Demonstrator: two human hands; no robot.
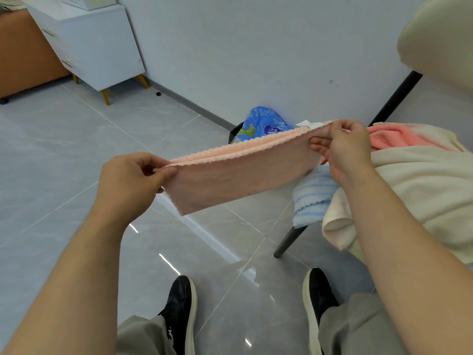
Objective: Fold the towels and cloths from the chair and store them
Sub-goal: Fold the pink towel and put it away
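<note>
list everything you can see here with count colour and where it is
pink cloth: 1, pale pink, held taut between both hands
cream towel: 1, cream, heaped on the chair
coral towel: 1, coral, behind the cream towel
striped cloth: 1, blue-white, hanging off the chair's edge
chair: 1, cream with black legs, right
packet: 1, blue, floor by the wall
cabinet: 1, white, yellow legs, upper left
basket: 1, white, on the cabinet
shoes: 2, black, bottom
left hand: 1, pinches the pink cloth's left end
right hand: 1, pinches the pink cloth's right end
</note>
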